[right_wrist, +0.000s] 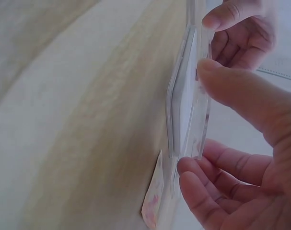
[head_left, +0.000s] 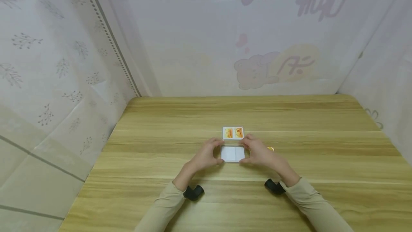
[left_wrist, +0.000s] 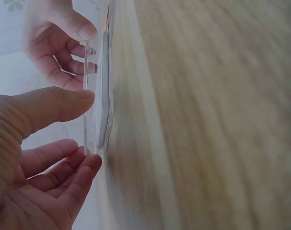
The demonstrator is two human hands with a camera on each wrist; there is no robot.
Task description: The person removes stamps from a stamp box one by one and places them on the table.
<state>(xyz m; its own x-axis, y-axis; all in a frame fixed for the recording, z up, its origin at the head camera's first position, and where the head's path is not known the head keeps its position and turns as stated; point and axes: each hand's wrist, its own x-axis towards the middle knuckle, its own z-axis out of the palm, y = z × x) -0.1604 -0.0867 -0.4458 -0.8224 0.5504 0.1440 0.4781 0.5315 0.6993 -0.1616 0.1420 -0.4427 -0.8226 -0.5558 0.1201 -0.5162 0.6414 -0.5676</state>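
A clear plastic cover (left_wrist: 89, 127) (right_wrist: 202, 117) is pinched at its ends by both hands, thumbs on the near edge and fingertips on the far one. Directly beneath the cover, close to it, a white rectangular piece (head_left: 233, 154) (left_wrist: 105, 91) (right_wrist: 182, 103) lies in a shallow clear tray on the table. My left hand (head_left: 204, 157) (left_wrist: 44, 115) is at the left end, and my right hand (head_left: 260, 154) (right_wrist: 253, 103) at the right end. Whether cover and tray touch cannot be told.
Just behind the hands, a clear case with two orange pictures (head_left: 233, 133) lies on the wooden table (head_left: 161, 124). A small yellow and orange piece (head_left: 271, 149) (right_wrist: 154, 196) is partly hidden behind my right hand. Printed curtains (head_left: 193, 46) hang beyond the table's back edge.
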